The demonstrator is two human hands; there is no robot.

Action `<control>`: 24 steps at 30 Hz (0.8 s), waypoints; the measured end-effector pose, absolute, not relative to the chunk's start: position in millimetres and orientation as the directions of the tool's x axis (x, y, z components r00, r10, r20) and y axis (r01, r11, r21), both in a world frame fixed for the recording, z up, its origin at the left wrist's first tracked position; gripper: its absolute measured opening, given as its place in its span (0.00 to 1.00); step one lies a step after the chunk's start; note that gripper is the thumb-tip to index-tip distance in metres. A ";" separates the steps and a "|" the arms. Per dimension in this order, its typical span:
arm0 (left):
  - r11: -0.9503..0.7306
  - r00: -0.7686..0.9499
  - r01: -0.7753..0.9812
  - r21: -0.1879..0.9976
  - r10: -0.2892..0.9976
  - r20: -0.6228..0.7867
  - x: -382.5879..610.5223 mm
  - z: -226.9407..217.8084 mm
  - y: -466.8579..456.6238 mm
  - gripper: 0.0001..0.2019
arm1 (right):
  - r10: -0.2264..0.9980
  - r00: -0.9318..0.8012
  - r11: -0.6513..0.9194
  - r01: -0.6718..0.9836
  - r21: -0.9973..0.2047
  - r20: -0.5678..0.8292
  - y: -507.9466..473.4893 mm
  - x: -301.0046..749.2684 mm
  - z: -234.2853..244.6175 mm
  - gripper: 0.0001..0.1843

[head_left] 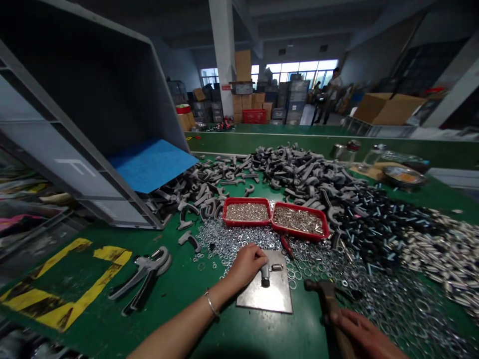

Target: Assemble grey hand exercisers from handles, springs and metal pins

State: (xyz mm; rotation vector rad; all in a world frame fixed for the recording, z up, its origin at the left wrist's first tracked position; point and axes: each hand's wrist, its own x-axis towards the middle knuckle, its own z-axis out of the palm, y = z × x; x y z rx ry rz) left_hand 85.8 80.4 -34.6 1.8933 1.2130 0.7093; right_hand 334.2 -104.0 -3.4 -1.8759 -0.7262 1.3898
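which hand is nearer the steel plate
The left hand is nearer, over the upper left corner of the steel plate. The right hand grips a wooden hammer handle off to the plate's right, apart from it.

Wooden hammer handle (329,304), dull steel plate (267,296), matt grey plastic parts (299,169), shiny metal washers (232,239)

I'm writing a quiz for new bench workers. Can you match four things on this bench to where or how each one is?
Things:
1 hammer
2 steel plate
3 blue sheet
4 red tray

Places and states:
A at the mouth of a tilted crate
B under the left hand
C in the right hand
D full of small metal parts

Pairs: 1-C, 2-B, 3-A, 4-D
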 end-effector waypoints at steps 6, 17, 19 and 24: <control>-0.537 0.574 0.564 0.627 0.801 0.169 86.2 -20.5 77.4 0.06 | 0.833 0.313 -0.515 0.134 -0.847 -0.456 -79.8 327.7 29.6 0.29; -0.561 0.624 0.635 0.531 0.778 0.076 69.2 -24.1 44.0 0.53 | 0.994 -0.087 0.011 0.704 -0.710 -0.071 -30.6 280.3 44.8 0.19; -0.537 0.617 0.641 0.548 0.786 0.048 69.9 -24.8 44.3 0.53 | 0.982 -0.122 -0.011 0.723 -0.691 -0.144 -21.1 280.9 31.2 0.19; -0.495 0.585 0.638 0.590 0.809 0.046 70.4 -25.5 45.6 0.53 | 0.971 -0.013 -0.195 0.528 -0.827 -0.237 -17.5 299.2 16.2 0.26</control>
